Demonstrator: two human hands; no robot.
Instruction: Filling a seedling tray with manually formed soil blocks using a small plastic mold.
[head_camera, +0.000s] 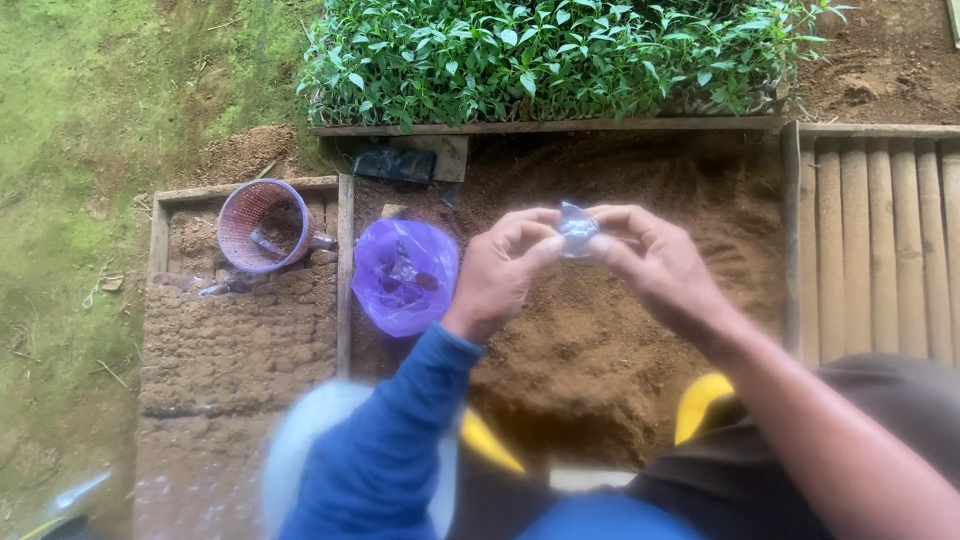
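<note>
1. The left hand (500, 270) and the right hand (650, 262) are meeting above the middle of a bed of loose brown soil (600, 330), and both are pinching one small clear plastic bag (577, 230) between thumb and fingertips.
2. The small bag is sitting between the two hands, in the air over the soil; it is looking crumpled, and I cannot tell if something is inside it (the view is too small there).
3. A blue sleeve (380, 450) is covering the left arm, while the right forearm is staying bare.
4. A purple plastic bag (404, 275) is lying open on the soil, just left of the left hand, with some dark things in it.
5. Further left, a pink mesh basket (264, 226) is lying on its side in a wooden frame.
6. On the far side, a dense tray of green seedlings (540, 55) is standing behind a wooden plank.
7. At the right, a row of bamboo poles (880, 240) is lying beside the soil bed.
</note>
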